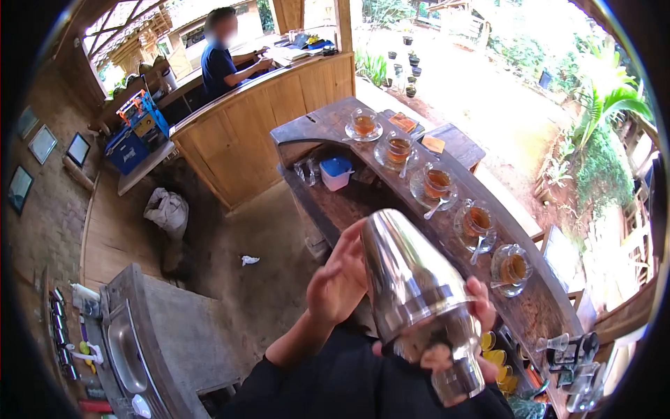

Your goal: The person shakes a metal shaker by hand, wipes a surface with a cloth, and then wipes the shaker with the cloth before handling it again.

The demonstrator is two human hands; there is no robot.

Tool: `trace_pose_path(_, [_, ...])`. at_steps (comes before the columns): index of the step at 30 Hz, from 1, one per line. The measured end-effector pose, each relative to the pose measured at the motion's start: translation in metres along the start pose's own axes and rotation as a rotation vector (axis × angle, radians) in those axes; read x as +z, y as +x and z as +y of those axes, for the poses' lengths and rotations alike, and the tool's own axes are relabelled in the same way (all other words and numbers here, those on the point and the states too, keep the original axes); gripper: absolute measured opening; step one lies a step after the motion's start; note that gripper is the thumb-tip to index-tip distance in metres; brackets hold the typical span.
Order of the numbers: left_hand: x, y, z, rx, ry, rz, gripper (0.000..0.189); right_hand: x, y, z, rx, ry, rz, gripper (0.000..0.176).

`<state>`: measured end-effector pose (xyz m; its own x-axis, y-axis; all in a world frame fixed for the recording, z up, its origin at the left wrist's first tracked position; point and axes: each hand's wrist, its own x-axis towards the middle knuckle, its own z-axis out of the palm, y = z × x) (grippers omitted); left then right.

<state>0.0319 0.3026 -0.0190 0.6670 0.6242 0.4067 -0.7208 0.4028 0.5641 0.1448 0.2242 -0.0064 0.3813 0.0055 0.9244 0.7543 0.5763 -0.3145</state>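
A shiny metal cocktail shaker (415, 279) is tilted in front of my chest, its broad base up and its capped end down to the right. My right hand (483, 307) is wrapped round its lower right side, with fingertips showing at the edge. My left hand (340, 276) is beside the upper left of the shaker, fingers apart, slightly blurred; whether its fingertips touch the metal is hidden. Beyond the shaker, several glass cups of amber drink, such as the nearest glass cup (514, 268), stand on saucers with spoons along the curved wooden counter (551, 307).
A blue-lidded tub (336, 172) sits on the shelf under the counter. A person (225, 63) in dark blue is behind a wooden partition (272, 126). At lower left is a metal sink (128, 349). Glassware (585, 377) and yellow cups (495, 357) are at right.
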Motion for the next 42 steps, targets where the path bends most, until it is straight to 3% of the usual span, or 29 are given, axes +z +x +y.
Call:
trace_pose_path(2, [-0.014,0.006,0.002,-0.144,-0.111,0.264,0.075,-0.023,-0.008,-0.001,0.391,-0.117,-0.450,0.075])
trace_pose_path(3, [-0.020,0.009,-0.003,-0.088,0.000,0.390,0.076,-0.001,0.015,0.001,0.289,-0.100,-0.489,0.075])
trace_pose_path(4, [-0.021,0.006,0.000,-0.086,0.001,0.386,0.076,0.021,0.011,0.018,-0.120,0.098,-0.309,0.091])
trace_pose_path(5, [-0.024,0.003,0.003,-0.060,-0.097,0.241,0.072,0.021,0.008,0.022,-0.127,0.097,-0.303,0.091])
trace_pose_path(6, [-0.027,0.005,0.006,-0.036,-0.197,0.095,0.069,0.013,0.003,0.024,-0.030,0.090,-0.320,0.089])
trace_pose_path(10, [-0.040,0.015,0.005,-0.159,-0.341,0.094,0.064,-0.032,-0.025,0.014,0.415,0.057,-0.412,0.084])
trace_pose_path(11, [-0.035,0.020,0.007,-0.149,-0.268,0.269,0.065,-0.014,0.018,0.006,0.509,-0.097,-0.650,0.093])
trace_pose_path(14, [-0.047,0.029,0.014,-0.095,-0.339,0.133,0.052,-0.010,0.011,0.008,0.662,0.010,-0.542,0.078])
trace_pose_path(16, [-0.058,0.031,0.016,-0.117,-0.314,0.026,0.053,0.010,-0.065,0.059,0.234,0.030,0.202,0.080])
trace_pose_path(17, [-0.063,0.034,0.017,-0.141,-0.291,-0.062,0.053,0.013,-0.057,0.062,0.229,0.029,0.204,0.080])
trace_pose_path(18, [-0.069,0.040,0.017,-0.145,-0.293,-0.064,0.053,0.017,-0.038,0.057,0.252,-0.102,-0.068,0.082])
trace_pose_path(20, [-0.084,0.057,0.016,-0.161,-0.205,0.334,0.066,0.052,0.030,0.038,0.234,-0.362,-0.590,0.093])
trace_pose_path(22, [-0.093,0.067,0.027,-0.158,-0.130,0.307,0.071,0.081,0.017,0.068,-0.049,-0.021,-0.189,0.093])
trace_pose_path(24, [-0.086,0.071,0.045,-0.108,-0.214,0.045,0.067,0.042,-0.012,0.067,0.158,-0.013,-0.294,0.109])
trace_pose_path(25, [-0.085,0.075,0.050,-0.095,-0.154,-0.025,0.063,0.066,-0.026,0.087,-0.301,-0.439,0.048,0.099])
trace_pose_path(26, [-0.094,0.082,0.051,-0.100,-0.162,-0.019,0.063,0.077,-0.045,0.077,0.050,0.286,0.156,0.089])
trace_pose_path(27, [-0.107,0.092,0.050,-0.127,-0.188,0.056,0.065,0.089,-0.028,0.078,0.055,0.279,0.155,0.089])
trace_pose_path(29, [-0.116,0.109,0.062,-0.196,-0.218,0.200,0.065,0.117,0.017,0.090,-0.112,-0.189,-0.254,0.085])
trace_pose_path(32, [-0.132,0.114,0.076,-0.175,-0.356,0.174,0.061,0.119,0.024,0.077,0.219,-0.195,-0.361,0.094])
trace_pose_path(33, [-0.131,0.112,0.082,-0.221,-0.407,0.108,0.058,0.125,0.029,0.068,0.146,-0.202,-0.329,0.089])
trace_pose_path(34, [-0.136,0.115,0.082,-0.224,-0.414,0.109,0.058,0.136,0.007,0.094,-0.186,-0.120,-0.078,0.085])
trace_pose_path(36, [-0.151,0.120,0.077,-0.272,-0.351,0.175,0.056,0.144,0.007,0.097,-0.186,-0.273,-0.189,0.077])
trace_pose_path(37, [-0.161,0.125,0.072,-0.293,-0.304,0.315,0.055,0.137,0.019,0.098,-0.020,-0.291,-0.459,0.073])
trace_pose_path(38, [-0.158,0.134,0.064,-0.180,-0.096,0.405,0.056,0.156,0.018,0.109,-0.041,-0.195,-0.362,0.067])
trace_pose_path(41, [-0.138,0.131,0.074,-0.170,-0.219,0.375,0.060,0.139,0.016,0.096,-0.121,-0.329,-0.397,0.054])
trace_pose_path(42, [-0.131,0.127,0.076,-0.144,-0.219,0.327,0.061,0.153,0.014,0.087,-0.259,-0.210,-0.116,0.049])
